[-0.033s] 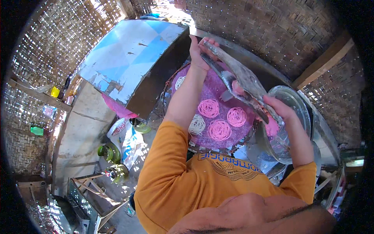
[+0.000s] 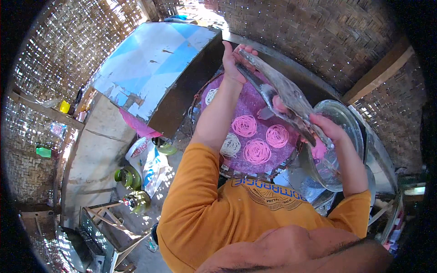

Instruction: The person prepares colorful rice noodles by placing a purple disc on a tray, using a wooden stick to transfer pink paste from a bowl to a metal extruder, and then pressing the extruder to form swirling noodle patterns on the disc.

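Note:
A long, weathered wooden press (image 2: 293, 93) of two bars slants across the space in front of me. My left hand (image 2: 234, 63) supports its far end, fingers curled round the wood and thumb stretched up. Around the near end, my right hand (image 2: 328, 126) is closed. Pink dough (image 2: 279, 104) shows between the two bars. Below, a purple cloth (image 2: 248, 102) covers a round woven tray, whose rim is partly hidden. On it lie coiled pink noodle nests (image 2: 257, 151) and white noodle nests (image 2: 230, 145). My left arm covers some of the cloth.
A large metal basin (image 2: 355, 123) with a pink lump (image 2: 318, 150) stands at the right. The blue-and-white slab (image 2: 150, 50) fills the upper left. Green gas cylinders (image 2: 129, 177) and a plastic sack (image 2: 154, 159) sit on the floor. Woven walls (image 2: 318, 34) surround the space.
The press's near end and my right hand have shifted very slightly right and toward me. My left hand stays in place.

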Action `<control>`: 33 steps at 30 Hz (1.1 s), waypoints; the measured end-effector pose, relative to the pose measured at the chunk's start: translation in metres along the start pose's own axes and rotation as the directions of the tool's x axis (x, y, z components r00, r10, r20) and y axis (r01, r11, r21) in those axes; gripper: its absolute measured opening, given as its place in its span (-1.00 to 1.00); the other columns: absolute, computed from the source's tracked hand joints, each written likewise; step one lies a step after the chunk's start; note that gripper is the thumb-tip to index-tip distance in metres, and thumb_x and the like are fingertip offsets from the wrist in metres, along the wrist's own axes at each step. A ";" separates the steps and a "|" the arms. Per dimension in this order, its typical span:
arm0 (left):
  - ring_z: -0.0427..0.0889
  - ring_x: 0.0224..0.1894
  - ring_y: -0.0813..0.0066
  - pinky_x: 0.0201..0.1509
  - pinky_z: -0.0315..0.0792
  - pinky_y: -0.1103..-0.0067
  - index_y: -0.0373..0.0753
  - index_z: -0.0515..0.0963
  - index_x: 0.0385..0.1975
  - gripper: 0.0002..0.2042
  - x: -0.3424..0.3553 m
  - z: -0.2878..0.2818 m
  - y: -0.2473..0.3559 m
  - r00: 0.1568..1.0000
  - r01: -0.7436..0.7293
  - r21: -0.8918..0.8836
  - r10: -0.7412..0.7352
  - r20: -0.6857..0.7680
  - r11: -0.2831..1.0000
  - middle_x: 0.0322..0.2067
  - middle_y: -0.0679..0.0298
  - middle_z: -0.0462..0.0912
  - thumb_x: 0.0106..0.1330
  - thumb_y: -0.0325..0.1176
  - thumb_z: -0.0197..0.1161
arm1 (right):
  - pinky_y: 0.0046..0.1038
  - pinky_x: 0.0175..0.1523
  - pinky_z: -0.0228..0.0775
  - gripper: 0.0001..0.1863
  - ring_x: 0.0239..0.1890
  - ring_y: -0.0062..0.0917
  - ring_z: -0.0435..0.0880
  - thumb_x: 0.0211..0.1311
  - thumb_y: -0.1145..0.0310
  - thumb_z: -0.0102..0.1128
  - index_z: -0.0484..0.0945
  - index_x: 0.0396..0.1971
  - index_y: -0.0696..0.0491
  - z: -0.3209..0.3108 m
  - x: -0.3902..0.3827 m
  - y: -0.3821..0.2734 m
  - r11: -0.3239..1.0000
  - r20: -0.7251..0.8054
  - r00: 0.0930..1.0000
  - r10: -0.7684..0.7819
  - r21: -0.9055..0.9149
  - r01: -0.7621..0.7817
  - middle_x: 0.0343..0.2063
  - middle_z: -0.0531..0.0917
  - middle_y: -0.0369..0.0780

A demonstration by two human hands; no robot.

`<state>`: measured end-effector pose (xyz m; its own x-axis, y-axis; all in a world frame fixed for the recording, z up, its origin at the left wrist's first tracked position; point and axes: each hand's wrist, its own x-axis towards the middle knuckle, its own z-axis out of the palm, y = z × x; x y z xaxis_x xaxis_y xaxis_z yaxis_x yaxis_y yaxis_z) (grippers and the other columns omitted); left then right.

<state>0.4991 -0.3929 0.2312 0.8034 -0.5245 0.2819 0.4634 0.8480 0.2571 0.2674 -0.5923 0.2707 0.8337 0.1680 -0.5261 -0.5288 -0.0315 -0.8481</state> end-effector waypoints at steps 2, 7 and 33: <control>0.47 -0.39 0.34 -0.38 0.39 0.41 -0.11 0.34 -0.57 -0.53 -0.005 0.001 -0.004 0.999 0.025 -0.039 -0.024 0.026 0.999 -0.55 0.33 0.43 0.03 0.25 -0.03 | -0.56 -0.26 0.38 -0.57 -0.43 -0.59 0.54 0.18 0.07 -0.14 0.47 -0.27 0.15 -0.009 -0.011 -0.003 0.976 0.051 0.996 -0.078 -0.197 0.087 -0.40 0.58 -0.24; 0.46 -0.42 0.37 -0.47 0.36 0.45 -0.09 0.35 -0.61 -0.53 0.007 0.018 0.004 0.989 -0.126 0.101 0.117 0.092 0.987 -0.55 0.35 0.44 0.04 0.25 -0.05 | -0.58 -0.32 0.35 -0.54 -0.43 -0.65 0.48 0.11 0.03 -0.05 0.50 -0.30 0.16 0.000 -0.020 -0.030 0.852 -0.057 0.946 -0.320 -0.454 0.261 -0.44 0.56 -0.29; 0.43 -0.48 0.53 -0.35 0.32 0.45 -0.01 0.31 -0.69 -0.63 -0.035 0.055 0.013 0.987 -0.006 0.071 -0.005 0.160 0.997 -0.63 0.51 0.42 0.12 0.14 -0.04 | -0.62 -0.41 0.31 -0.58 -0.51 -0.70 0.43 0.04 0.11 0.08 0.44 -0.25 0.17 0.015 -0.047 -0.014 0.894 -0.037 0.966 -0.257 -0.390 0.222 -0.53 0.50 -0.33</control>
<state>0.4559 -0.3680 0.2757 0.7308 -0.5344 0.4247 0.4306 0.8437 0.3206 0.2333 -0.5847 0.3086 0.9468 0.1334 -0.2928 -0.2253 -0.3747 -0.8993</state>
